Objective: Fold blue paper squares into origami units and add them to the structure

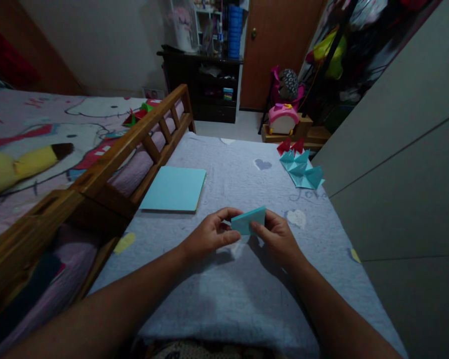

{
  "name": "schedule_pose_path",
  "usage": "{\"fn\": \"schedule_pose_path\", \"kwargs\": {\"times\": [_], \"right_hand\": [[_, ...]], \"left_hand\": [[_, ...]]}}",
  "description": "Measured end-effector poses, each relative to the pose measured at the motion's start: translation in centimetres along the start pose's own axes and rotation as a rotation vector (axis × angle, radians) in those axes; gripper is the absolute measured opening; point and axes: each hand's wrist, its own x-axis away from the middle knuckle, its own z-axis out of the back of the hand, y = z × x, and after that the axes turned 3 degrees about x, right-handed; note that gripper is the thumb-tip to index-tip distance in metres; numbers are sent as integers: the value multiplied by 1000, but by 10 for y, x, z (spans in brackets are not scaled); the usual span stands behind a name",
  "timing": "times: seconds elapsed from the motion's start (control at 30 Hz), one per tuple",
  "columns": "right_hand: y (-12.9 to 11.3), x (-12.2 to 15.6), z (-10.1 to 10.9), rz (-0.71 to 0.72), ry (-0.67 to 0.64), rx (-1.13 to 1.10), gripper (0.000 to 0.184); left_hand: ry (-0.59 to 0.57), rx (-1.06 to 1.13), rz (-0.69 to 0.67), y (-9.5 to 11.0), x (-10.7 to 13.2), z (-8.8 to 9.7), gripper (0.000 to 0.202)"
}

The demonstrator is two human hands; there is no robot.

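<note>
A small folded piece of teal paper (249, 220) is held just above the grey bedsheet (224, 294) between both hands. My left hand (209, 234) pinches its left end with thumb and fingers closed on it. My right hand (279, 237) grips its right end the same way. A flat stack of teal paper sheets (174, 189) lies on the sheet to the left, beyond my left hand. Several finished folded teal paper pieces (303, 169) sit in a pile at the far right, with red folded pieces (291, 145) just behind them.
A wooden bed rail (134, 144) runs along the left, with a second bed and a yellow plush toy (18, 164) beyond it. A grey wardrobe wall (404, 164) borders the right. A dark shelf unit (205, 85), a door and toys stand at the back.
</note>
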Motion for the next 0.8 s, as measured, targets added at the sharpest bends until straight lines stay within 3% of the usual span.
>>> {"fn": "schedule_pose_path", "kwargs": {"times": [0.13,0.23,0.33,0.43,0.57,0.8], "right_hand": [[-1,2,-5,35,-58,88,17],[-1,3,-9,49,-24,49,17],[3,2,-10,70,99,-18,31],[7,1,-11,99,215,-60,31],[7,4,-12,140,264,7,20],[-5,13,-10,203,160,-28,10]], "left_hand": [[71,-278,-70,7,1,-3,15],[116,-177,-8,8,1,-6,20],[209,-60,15,7,0,-5,24],[261,-31,0,6,-1,-4,28],[218,-18,14,5,-1,-5,32],[134,63,17,1,-1,-2,31]]}}
